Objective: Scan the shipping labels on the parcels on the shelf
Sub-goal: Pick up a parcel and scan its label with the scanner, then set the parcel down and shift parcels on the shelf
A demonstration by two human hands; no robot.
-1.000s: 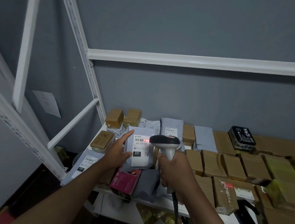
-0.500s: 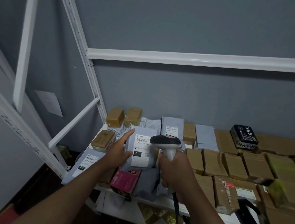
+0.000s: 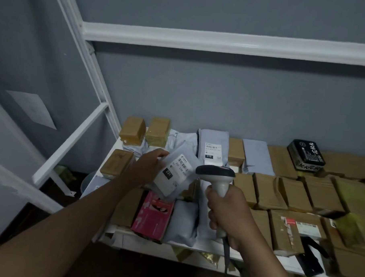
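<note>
The left hand (image 3: pixel 149 168) grips the left edge of a grey mailer (image 3: pixel 176 169) at the middle of the frame, fingers curled over its top edge, holding it tilted above the other parcels. Its white shipping label (image 3: pixel 179 166) faces up and reads "231" in a black box. Just right of it, the right hand (image 3: pixel 226 211) is clenched around the handle of a barcode scanner (image 3: pixel 216 175), whose dark head sits beside the mailer's right edge, pointing up the frame; its cable hangs down from below the fist.

Below both hands runs the white shelf (image 3: pixel 143 239), packed with parcels: a pink box (image 3: pixel 153 216) under the mailer, a second grey mailer with a label marked "010" (image 3: pixel 213 148) above the scanner, rows of brown cardboard boxes (image 3: pixel 296 193) across the right, and a black box with white lettering (image 3: pixel 306 154) at the upper right.
</note>
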